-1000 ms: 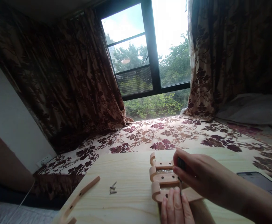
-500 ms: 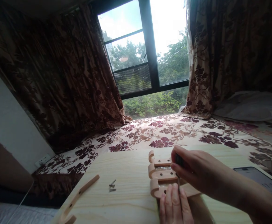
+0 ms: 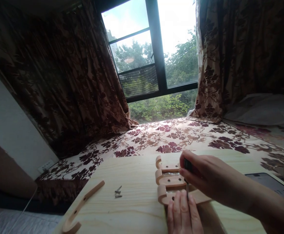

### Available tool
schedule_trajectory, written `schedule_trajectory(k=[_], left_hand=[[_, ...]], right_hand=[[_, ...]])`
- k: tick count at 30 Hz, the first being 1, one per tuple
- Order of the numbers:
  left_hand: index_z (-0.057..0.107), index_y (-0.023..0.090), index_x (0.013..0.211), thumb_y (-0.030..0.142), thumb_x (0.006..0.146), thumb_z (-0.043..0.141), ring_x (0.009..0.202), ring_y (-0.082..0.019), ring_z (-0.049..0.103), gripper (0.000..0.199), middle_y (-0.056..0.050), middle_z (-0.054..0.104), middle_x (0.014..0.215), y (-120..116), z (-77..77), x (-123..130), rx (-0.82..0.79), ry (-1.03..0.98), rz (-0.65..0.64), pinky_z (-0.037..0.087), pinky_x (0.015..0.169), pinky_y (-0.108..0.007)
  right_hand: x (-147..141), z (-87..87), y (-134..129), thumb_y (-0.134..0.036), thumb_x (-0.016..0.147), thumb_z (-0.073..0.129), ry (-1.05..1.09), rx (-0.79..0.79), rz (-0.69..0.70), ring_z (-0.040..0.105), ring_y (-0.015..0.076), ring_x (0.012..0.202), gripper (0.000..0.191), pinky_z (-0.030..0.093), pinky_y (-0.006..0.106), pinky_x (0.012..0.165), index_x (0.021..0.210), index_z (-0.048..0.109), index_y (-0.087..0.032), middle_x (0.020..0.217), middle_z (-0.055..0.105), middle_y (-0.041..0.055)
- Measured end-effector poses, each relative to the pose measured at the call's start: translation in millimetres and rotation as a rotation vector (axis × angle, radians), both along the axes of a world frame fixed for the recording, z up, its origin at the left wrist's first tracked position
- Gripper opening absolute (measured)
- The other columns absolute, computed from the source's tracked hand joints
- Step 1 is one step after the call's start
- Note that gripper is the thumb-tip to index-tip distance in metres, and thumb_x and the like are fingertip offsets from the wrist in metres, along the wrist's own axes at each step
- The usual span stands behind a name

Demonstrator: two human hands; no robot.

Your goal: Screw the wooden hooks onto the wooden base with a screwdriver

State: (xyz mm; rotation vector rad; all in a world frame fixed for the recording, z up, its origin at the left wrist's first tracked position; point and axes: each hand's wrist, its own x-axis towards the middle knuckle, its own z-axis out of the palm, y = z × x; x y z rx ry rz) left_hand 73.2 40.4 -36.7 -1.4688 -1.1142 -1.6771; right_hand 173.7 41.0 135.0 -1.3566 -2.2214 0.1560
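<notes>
My right hand (image 3: 200,170) is wrapped round the dark handle of a screwdriver (image 3: 187,188), its shaft pointing down at the nearest wooden hook (image 3: 162,194). The tip is hidden behind my left fingers. My left hand (image 3: 184,214) lies with fingers stretched out and pressing on that same hook, on both sides of the shaft. Two more curved wooden hooks, a middle one (image 3: 160,176) and a far one (image 3: 165,164), lie beyond it in a row, dark screw holes showing. Something clear and shiny shows between them.
Several loose screws (image 3: 117,192) lie on the pale wooden board (image 3: 134,211). A separate wooden hook (image 3: 83,204) rests near its left edge. A phone (image 3: 273,188) is at the right, beside my forearm. Behind are a flowered cover (image 3: 166,136) and a window.
My hands hold nearly the same place, the screwdriver still upright in my right hand. The view has shifted slightly, showing more of the separate hook at the left.
</notes>
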Motion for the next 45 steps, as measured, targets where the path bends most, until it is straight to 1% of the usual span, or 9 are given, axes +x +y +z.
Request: schedule_trajectory(k=[11, 17, 23, 26, 29, 32, 38, 43, 45], left_hand=[[0.069, 0.021, 0.089, 0.003, 0.092, 0.035, 0.092, -0.017, 0.068, 0.039, -0.002, 0.074, 0.090, -1, 0.3, -1, -0.028, 0.001, -0.012, 0.043, 0.097, -0.035], [0.069, 0.021, 0.087, 0.006, 0.093, 0.035, 0.088, -0.018, 0.068, 0.038, -0.002, 0.074, 0.088, -1, 0.9, 0, 0.002, -0.011, -0.017, 0.043, 0.096, -0.035], [0.068, 0.020, 0.089, 0.000, 0.091, 0.030, 0.089, -0.016, 0.068, 0.043, -0.001, 0.074, 0.088, -3, 4.1, 0, -0.026, 0.015, 0.006, 0.044, 0.094, -0.034], [0.067, 0.020, 0.091, -0.001, 0.090, 0.033, 0.090, -0.017, 0.068, 0.040, -0.001, 0.074, 0.090, -6, 4.5, -4, -0.040, 0.028, 0.004, 0.044, 0.093, -0.035], [0.067, 0.019, 0.095, 0.003, 0.088, 0.045, 0.092, -0.019, 0.067, 0.028, -0.002, 0.073, 0.095, -10, 4.4, -12, -0.079, 0.149, 0.031, 0.046, 0.092, -0.035], [0.066, 0.019, 0.102, 0.004, 0.087, 0.045, 0.097, -0.020, 0.066, 0.030, -0.002, 0.072, 0.100, -12, 5.3, -19, -0.131, 0.312, 0.049, 0.048, 0.088, -0.034], [0.065, 0.020, 0.096, -0.003, 0.083, 0.035, 0.092, -0.018, 0.067, 0.040, -0.002, 0.074, 0.092, -11, 10.2, -14, -0.086, 0.128, 0.025, 0.047, 0.087, -0.037], [0.064, 0.019, 0.103, 0.000, 0.081, 0.039, 0.096, -0.018, 0.066, 0.039, -0.001, 0.073, 0.100, -17, 17.5, -24, -0.173, 0.362, 0.041, 0.050, 0.082, -0.035], [0.064, 0.018, 0.104, 0.002, 0.081, 0.039, 0.097, -0.019, 0.066, 0.037, -0.001, 0.073, 0.100, -18, 18.9, -26, -0.185, 0.380, 0.039, 0.050, 0.082, -0.035]], right_hand=[[0, 7.2, -6, -0.022, 0.093, 0.042, 0.020, -0.033, 0.028, 0.051, 0.0157, 0.059, 0.010, 0.035, 0.028, 0.057, 0.083, 0.043, -0.023, 0.071, 0.058, -0.0009], [0, 3.7, -5, -0.024, 0.094, 0.043, 0.026, -0.044, 0.047, 0.048, 0.0150, 0.059, 0.012, 0.032, 0.028, 0.056, 0.083, 0.041, -0.024, 0.070, 0.056, -0.0028], [2, -0.2, 1, -0.027, 0.095, 0.041, 0.019, -0.007, 0.037, 0.047, 0.0153, 0.058, 0.013, 0.032, 0.028, 0.056, 0.083, 0.039, -0.024, 0.069, 0.054, -0.0031], [2, 0.7, 0, -0.028, 0.095, 0.041, 0.020, -0.023, 0.033, 0.048, 0.0155, 0.058, 0.011, 0.033, 0.028, 0.055, 0.085, 0.040, -0.024, 0.068, 0.053, -0.0032], [3, 4.0, -2, -0.031, 0.094, 0.044, 0.024, -0.026, 0.048, 0.048, 0.0155, 0.058, 0.009, 0.034, 0.027, 0.055, 0.089, 0.043, -0.024, 0.069, 0.055, -0.0030], [5, 8.4, -5, -0.030, 0.094, 0.043, 0.041, -0.030, 0.068, 0.048, 0.0153, 0.059, 0.009, 0.035, 0.027, 0.056, 0.090, 0.046, -0.024, 0.071, 0.056, -0.0022], [4, 10.1, -5, -0.030, 0.096, 0.040, 0.048, -0.031, 0.061, 0.047, 0.0157, 0.059, 0.018, 0.036, 0.028, 0.057, 0.080, 0.045, -0.023, 0.069, 0.056, -0.0002], [2, 11.2, -4, -0.033, 0.094, 0.045, 0.027, 0.018, 0.018, 0.046, 0.0145, 0.055, 0.018, 0.034, 0.026, 0.053, 0.080, 0.047, -0.023, 0.066, 0.056, -0.0012], [2, 13.3, -6, -0.031, 0.093, 0.047, 0.041, 0.021, 0.045, 0.047, 0.0139, 0.055, 0.012, 0.034, 0.025, 0.053, 0.086, 0.051, -0.023, 0.067, 0.057, -0.0025]])
